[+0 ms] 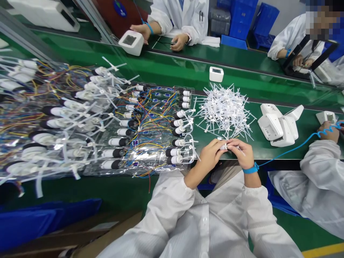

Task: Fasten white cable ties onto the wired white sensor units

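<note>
My left hand and my right hand meet at the near edge of the green table, fingers pinched together round a small white cylindrical part. A thin white cable tie sticks out from my right fingers. A blue wrist strap with a coiled blue cord sits on my right wrist. Just beyond my hands lies a heap of white cable ties. To the left, rows of small black-and-white cylinders with coloured wires lie in clear plastic trays, many with ties on them.
Two white plastic device housings lie right of the heap. A small white unit stands on the green belt behind. A person's sleeve and hand are at the right; other people in white coats work across the belt. Blue bins stand at the back.
</note>
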Motion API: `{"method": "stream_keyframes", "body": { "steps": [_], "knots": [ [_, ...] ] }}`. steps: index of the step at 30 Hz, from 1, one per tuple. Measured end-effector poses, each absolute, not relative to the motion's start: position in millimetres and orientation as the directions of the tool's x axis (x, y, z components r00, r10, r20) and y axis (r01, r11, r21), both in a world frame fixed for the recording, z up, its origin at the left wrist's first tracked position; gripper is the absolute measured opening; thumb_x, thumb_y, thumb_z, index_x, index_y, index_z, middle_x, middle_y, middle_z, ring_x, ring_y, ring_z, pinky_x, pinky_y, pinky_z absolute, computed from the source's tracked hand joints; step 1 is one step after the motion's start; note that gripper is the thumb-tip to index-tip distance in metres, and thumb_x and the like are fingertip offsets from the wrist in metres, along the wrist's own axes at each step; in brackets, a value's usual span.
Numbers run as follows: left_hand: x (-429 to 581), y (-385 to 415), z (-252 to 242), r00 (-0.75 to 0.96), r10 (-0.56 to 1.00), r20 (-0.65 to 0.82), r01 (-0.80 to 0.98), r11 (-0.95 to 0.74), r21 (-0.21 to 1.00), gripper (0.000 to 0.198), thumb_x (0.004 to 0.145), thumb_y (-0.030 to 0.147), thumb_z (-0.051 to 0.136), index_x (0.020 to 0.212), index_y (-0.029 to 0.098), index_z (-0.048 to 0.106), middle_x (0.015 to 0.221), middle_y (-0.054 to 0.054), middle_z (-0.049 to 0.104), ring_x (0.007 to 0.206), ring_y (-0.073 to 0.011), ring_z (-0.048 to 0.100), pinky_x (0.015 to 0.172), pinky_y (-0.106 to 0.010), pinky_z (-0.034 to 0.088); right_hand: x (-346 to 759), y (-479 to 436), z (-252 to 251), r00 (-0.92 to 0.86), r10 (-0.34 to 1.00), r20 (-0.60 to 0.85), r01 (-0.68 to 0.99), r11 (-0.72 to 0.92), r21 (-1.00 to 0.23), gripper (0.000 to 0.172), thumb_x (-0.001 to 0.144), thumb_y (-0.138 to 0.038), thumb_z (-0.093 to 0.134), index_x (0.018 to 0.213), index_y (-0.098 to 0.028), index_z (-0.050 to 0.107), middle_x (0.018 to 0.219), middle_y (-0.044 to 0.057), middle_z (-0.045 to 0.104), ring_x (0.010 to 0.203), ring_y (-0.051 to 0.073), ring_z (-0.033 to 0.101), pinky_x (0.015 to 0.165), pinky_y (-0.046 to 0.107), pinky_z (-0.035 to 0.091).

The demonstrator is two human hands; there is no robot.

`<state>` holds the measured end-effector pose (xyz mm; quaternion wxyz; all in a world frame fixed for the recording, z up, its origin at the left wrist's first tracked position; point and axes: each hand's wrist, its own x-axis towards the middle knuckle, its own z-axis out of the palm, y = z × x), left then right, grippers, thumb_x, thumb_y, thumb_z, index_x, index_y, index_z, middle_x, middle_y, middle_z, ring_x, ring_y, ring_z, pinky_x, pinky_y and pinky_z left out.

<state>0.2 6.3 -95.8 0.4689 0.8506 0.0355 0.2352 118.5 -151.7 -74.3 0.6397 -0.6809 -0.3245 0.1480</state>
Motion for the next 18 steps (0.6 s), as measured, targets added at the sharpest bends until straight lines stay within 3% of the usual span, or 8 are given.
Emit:
{"method": "stream_keyframes", "body": {
  "steps": [12, 18],
  "knots": [
    [0.0, 6.6, -92.2, 0.907, 0.258, 0.333, -0.131, -0.579, 0.805, 0.032, 0.112, 0.029, 0.059, 0.142, 0.026, 0.072, 0.116, -0.009, 0.073, 0.109, -0.0252, 0.071, 0.097, -0.034, 0.058, 120.2, -151.5, -72.4, 0.745, 0.642, 0.183, 0.235, 0.005, -0.972, 0.009, 0.09, -0.037, 0.088, 0.086, -0.029, 0.087, 0.104, 0.007, 0.085, 0.106, 0.029, 0.077, 0.103, 0.046, 0.057],
    [1.0, 7.5, -89.9, 0.883, 0.311, 0.351, -0.144, -0.534, 0.833, 0.025, 0.109, 0.029, 0.067, 0.133, 0.024, 0.074, 0.116, -0.008, 0.075, 0.107, -0.0248, 0.072, 0.096, -0.033, 0.057, 118.3, -150.7, -76.9, 0.779, 0.61, 0.144, 0.208, -0.035, -0.978, 0.009, 0.091, -0.038, 0.087, 0.094, -0.029, 0.087, 0.105, 0.005, 0.085, 0.102, 0.029, 0.077, 0.099, 0.045, 0.06]
  ]
}}
